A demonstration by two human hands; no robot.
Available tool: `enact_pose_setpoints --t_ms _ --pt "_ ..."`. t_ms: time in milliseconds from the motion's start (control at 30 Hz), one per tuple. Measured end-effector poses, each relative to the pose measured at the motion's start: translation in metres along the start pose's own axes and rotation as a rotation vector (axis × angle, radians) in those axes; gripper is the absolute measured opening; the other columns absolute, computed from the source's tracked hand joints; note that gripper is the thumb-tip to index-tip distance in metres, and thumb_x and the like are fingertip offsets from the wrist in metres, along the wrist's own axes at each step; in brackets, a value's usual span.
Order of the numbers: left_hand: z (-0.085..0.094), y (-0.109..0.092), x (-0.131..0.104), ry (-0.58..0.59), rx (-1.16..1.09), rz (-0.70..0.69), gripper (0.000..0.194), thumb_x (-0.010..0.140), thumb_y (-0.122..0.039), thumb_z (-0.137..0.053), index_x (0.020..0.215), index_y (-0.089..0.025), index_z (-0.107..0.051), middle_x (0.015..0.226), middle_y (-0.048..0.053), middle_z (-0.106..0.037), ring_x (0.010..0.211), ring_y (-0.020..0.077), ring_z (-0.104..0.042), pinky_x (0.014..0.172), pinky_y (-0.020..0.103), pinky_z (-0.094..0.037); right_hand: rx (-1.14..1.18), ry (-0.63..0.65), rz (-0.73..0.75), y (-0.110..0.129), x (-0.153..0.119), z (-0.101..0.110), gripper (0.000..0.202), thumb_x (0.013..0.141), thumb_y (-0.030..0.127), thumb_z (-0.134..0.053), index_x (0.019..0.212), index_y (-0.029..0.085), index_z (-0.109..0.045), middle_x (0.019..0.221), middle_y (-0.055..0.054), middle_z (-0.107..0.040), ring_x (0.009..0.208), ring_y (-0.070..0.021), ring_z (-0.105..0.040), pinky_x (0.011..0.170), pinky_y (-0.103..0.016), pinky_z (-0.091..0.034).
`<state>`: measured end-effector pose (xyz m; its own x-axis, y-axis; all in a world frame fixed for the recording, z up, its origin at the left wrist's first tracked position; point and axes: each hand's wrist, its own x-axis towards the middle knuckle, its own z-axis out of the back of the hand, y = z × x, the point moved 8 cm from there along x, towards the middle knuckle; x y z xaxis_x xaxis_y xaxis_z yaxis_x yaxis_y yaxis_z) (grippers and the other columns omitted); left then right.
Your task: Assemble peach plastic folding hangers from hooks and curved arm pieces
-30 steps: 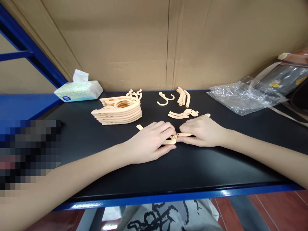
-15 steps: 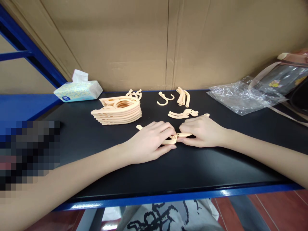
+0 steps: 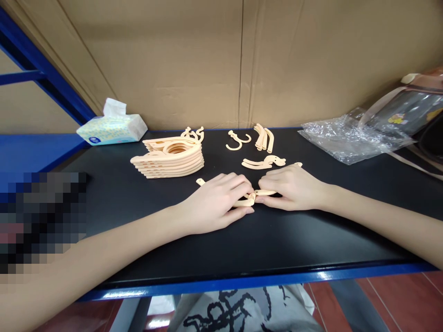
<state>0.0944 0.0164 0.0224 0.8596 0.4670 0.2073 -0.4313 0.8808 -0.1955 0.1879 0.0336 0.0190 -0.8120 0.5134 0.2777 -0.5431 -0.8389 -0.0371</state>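
My left hand is closed over a cream plastic hanger piece, pressing it near the black tabletop; one end of a cream piece sticks out beyond the fingers on the far left. My right hand grips another cream hanger arm, whose far end shows past the knuckles. The two pieces meet between my fingertips; how they join is partly hidden. Just beyond the right hand lie loose curved hanger parts. A stack of folded cream hangers stands past my left hand.
Small hooks and several short curved arms lie at the back, with more hooks behind the stack. A tissue pack sits back left. Clear plastic bag and bottle are at right; cardboard stands behind.
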Motion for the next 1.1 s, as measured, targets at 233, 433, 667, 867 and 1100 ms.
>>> enact_pose_setpoints --t_ms 233,433,667,867,1100 --pt "-0.001 0.0003 0.0004 0.0 0.0 -0.008 0.019 0.093 -0.032 -0.045 0.102 -0.016 -0.051 0.107 0.006 -0.055 0.093 0.0191 -0.049 0.079 0.031 -0.036 -0.019 -0.01 0.013 0.0013 0.0009 0.0021 0.041 0.092 0.044 -0.038 0.066 0.017 -0.053 0.056 0.002 -0.05 0.05 -0.0083 -0.041 0.048 -0.022 -0.017" --pt "-0.0009 0.0006 0.0007 0.011 -0.007 -0.006 0.019 0.094 -0.032 -0.045 0.102 -0.016 -0.051 0.107 0.006 -0.055 0.093 0.019 -0.049 0.08 0.031 -0.036 -0.005 0.014 0.017 0.0013 0.0008 -0.0001 0.041 0.093 0.044 -0.037 0.067 0.017 -0.053 0.058 0.001 -0.051 0.051 -0.0087 -0.042 0.049 -0.022 -0.019" --pt "-0.0011 0.0005 -0.0001 0.009 -0.002 0.0 0.018 0.093 -0.031 -0.045 0.102 -0.017 -0.051 0.107 0.006 -0.055 0.092 0.0195 -0.049 0.079 0.032 -0.037 0.007 0.021 0.012 0.0005 0.0008 -0.0008 0.041 0.092 0.045 -0.037 0.067 0.017 -0.053 0.058 0.001 -0.051 0.051 -0.0086 -0.042 0.049 -0.023 -0.02" --pt "-0.0016 0.0007 0.0003 0.008 -0.012 -0.005 0.018 0.093 -0.031 -0.045 0.101 -0.016 -0.051 0.107 0.005 -0.054 0.092 0.0186 -0.048 0.08 0.031 -0.036 0.004 0.031 0.004 0.0002 0.0016 -0.0008 0.042 0.093 0.045 -0.037 0.066 0.017 -0.053 0.057 0.001 -0.051 0.052 -0.0085 -0.042 0.049 -0.023 -0.019" --pt "-0.0011 0.0003 -0.0001 0.014 -0.017 -0.003 0.018 0.094 -0.031 -0.044 0.101 -0.016 -0.051 0.107 0.006 -0.054 0.093 0.019 -0.048 0.08 0.031 -0.036 0.03 0.059 -0.011 -0.0017 0.0014 -0.0043 0.043 0.093 0.047 -0.035 0.068 0.017 -0.052 0.06 0.0 -0.054 0.054 -0.009 -0.045 0.05 -0.023 -0.02"
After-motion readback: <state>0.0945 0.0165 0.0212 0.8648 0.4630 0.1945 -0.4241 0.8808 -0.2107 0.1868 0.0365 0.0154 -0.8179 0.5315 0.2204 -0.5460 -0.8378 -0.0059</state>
